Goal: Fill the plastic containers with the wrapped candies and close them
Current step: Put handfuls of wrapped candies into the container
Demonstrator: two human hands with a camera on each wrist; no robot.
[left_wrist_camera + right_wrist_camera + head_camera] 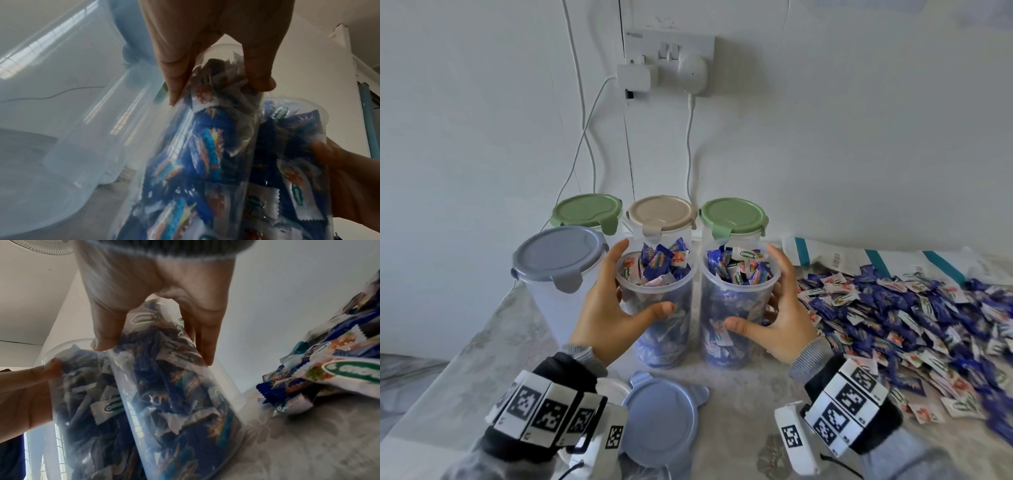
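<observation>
Two lidless clear plastic containers stand side by side mid-table, both packed to the rim with blue and white wrapped candies. My left hand [643, 277] grips the left container [657, 329], thumb in front and fingers behind. My right hand [750, 286] grips the right container [736, 342] the same way. In the left wrist view my left hand [216, 84] wraps the left container [205, 154] near its rim. The right wrist view shows my right hand [156, 350] around the right container [185, 402]. A loose blue lid [661, 414] lies in front.
A large pile of wrapped candies [911, 325] covers the table's right side. Behind stand closed containers with a green lid [585, 210], a beige lid [661, 214], another green lid [732, 216] and a blue-grey lid [558, 253]. Charger cables hang down the wall.
</observation>
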